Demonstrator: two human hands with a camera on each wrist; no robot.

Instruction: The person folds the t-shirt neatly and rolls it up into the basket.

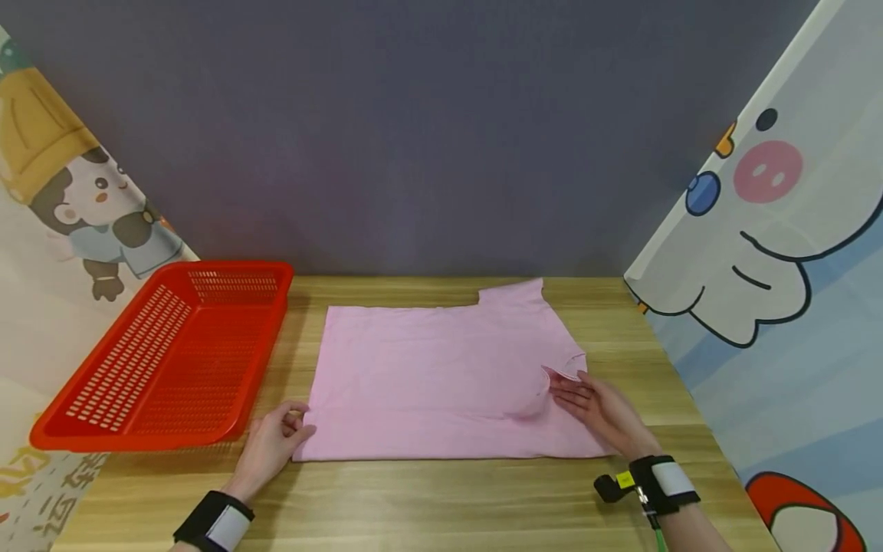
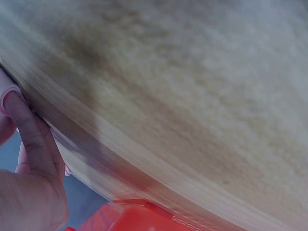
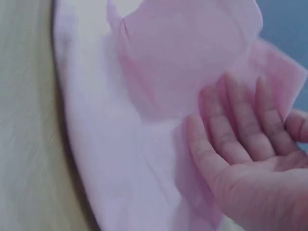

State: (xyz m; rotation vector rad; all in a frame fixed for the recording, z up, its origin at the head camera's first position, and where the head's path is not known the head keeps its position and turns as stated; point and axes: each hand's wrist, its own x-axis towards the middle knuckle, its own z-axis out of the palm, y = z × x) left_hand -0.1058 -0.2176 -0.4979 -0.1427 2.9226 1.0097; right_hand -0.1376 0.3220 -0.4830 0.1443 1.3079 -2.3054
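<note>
A pink shirt (image 1: 428, 368) lies folded flat on the wooden table, its neck opening at the right and a short flap sticking out at the upper right. At the lower left edge of the shirt my left hand (image 1: 272, 441) pinches the cloth; in the left wrist view part of that grip is cut off. My right hand (image 1: 603, 410) is at the neck opening, palm turned up. Its fingers (image 3: 245, 125) are extended against the pink cloth in the right wrist view, with a raised fold of fabric just beyond them.
A red plastic basket (image 1: 207, 345) with slotted sides stands left of the shirt, close to my left hand. Behind the wooden table (image 1: 441, 506) rises a dark grey panel (image 1: 414, 138). Printed cartoon sheets flank both sides.
</note>
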